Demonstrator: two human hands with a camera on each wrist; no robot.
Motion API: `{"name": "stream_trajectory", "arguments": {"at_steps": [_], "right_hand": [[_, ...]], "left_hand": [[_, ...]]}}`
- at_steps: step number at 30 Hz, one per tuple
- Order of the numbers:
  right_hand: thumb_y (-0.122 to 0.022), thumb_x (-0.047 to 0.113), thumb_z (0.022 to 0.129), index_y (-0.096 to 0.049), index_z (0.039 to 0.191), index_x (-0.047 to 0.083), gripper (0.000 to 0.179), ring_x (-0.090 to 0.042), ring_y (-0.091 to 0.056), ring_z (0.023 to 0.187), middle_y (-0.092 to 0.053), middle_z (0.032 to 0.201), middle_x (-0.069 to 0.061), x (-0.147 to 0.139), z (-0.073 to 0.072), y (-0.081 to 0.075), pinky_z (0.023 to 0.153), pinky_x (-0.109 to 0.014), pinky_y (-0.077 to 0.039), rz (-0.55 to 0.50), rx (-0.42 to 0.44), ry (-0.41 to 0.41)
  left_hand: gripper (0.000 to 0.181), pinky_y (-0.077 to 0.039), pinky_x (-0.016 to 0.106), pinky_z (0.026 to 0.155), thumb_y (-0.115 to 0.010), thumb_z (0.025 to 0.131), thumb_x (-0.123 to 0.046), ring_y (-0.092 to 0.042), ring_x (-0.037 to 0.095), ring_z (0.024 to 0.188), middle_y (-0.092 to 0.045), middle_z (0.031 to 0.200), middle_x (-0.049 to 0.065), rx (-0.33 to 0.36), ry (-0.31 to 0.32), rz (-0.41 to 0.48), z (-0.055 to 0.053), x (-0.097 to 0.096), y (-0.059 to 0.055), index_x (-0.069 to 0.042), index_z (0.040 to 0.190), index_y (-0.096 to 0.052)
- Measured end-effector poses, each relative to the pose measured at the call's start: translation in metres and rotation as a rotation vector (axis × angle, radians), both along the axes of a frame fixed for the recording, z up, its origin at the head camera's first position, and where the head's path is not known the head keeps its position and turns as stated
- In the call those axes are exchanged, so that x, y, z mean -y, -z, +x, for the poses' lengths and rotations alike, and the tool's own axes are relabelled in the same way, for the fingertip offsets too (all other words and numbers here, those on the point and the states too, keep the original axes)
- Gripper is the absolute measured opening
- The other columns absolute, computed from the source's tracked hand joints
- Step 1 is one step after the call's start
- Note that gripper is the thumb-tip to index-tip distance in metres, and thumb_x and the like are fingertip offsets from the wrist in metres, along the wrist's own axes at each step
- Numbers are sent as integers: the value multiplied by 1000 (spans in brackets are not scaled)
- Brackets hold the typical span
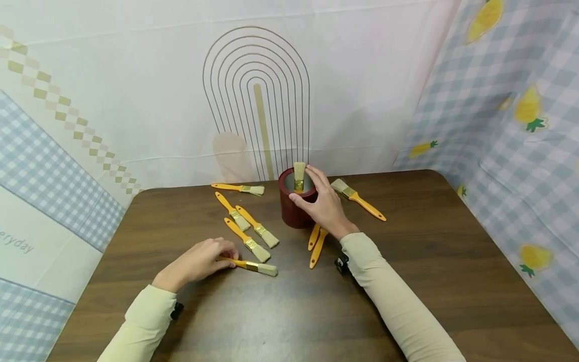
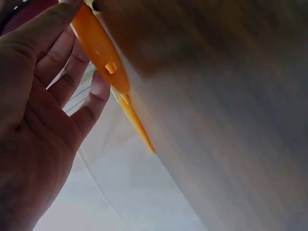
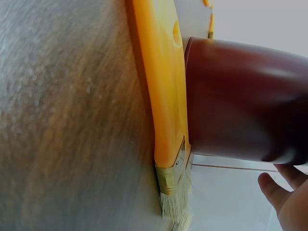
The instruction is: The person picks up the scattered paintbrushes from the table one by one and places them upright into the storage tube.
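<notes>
In the head view my left hand [image 1: 203, 259] pinches the handle of a paintbrush [image 1: 253, 266], whose pale bristles point right, low over the table. The left wrist view shows the thumb and fingers on its orange handle [image 2: 98, 48]. My right hand [image 1: 326, 203] grips the rim of a dark red cup [image 1: 294, 211], thumb on the near side and fingers behind. One paintbrush [image 1: 299, 173] stands bristles up inside the cup. In the right wrist view, fingertips [image 3: 274, 190] show close by the cup's wall, and two paintbrushes [image 3: 161, 96] lie beside it.
Left of the cup lie several orange-handled paintbrushes [image 1: 249, 240], one [image 1: 235, 187] near the back edge. Another paintbrush [image 1: 359, 199] lies to the right. The wooden table [image 1: 429, 281] meets a white patterned cloth [image 1: 362, 100] at the back and a checked cloth [image 1: 497, 151] on the right.
</notes>
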State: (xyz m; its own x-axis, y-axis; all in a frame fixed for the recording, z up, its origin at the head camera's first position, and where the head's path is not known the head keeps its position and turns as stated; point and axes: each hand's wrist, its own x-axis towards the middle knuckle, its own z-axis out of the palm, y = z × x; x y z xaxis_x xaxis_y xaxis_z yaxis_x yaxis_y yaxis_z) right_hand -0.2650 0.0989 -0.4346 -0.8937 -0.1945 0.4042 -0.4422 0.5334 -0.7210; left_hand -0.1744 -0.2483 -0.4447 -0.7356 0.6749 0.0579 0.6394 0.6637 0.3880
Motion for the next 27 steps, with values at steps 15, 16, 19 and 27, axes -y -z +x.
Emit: {"name": "stream_trajectory", "arguments": {"at_steps": [15,16,19,27], "right_hand": [[-73,59,94,-39,164,22,86,-31,-44,148,-31,170,2,-1,1,0,108,-63,-47,-1,13,0],[-73,59,94,-39,164,22,86,-31,-45,147,-31,170,2,-1,1,0,107,-63,-47,0,13,2],[-73,59,94,-40,164,21,86,-31,-45,147,-31,170,2,0,0,0,107,-63,-47,1,11,4],[-73,59,94,-39,164,21,86,-30,-43,149,-30,171,4,-2,1,1,108,-62,-47,7,11,6]], "left_hand": [[19,-53,26,81,-67,105,-15,-60,9,93,-70,112,-2,190,-136,418,12,-28,-4,-12,123,-73],[20,-52,26,82,-65,106,-14,-60,9,93,-69,114,0,198,-144,426,13,-30,-4,-11,125,-72],[20,-51,26,78,-64,107,-14,-58,10,91,-67,112,2,211,-180,450,16,-39,-9,-9,125,-71],[18,-53,25,71,-70,103,-8,-63,11,83,-70,101,6,256,-224,561,14,-60,-23,-3,120,-69]]}}
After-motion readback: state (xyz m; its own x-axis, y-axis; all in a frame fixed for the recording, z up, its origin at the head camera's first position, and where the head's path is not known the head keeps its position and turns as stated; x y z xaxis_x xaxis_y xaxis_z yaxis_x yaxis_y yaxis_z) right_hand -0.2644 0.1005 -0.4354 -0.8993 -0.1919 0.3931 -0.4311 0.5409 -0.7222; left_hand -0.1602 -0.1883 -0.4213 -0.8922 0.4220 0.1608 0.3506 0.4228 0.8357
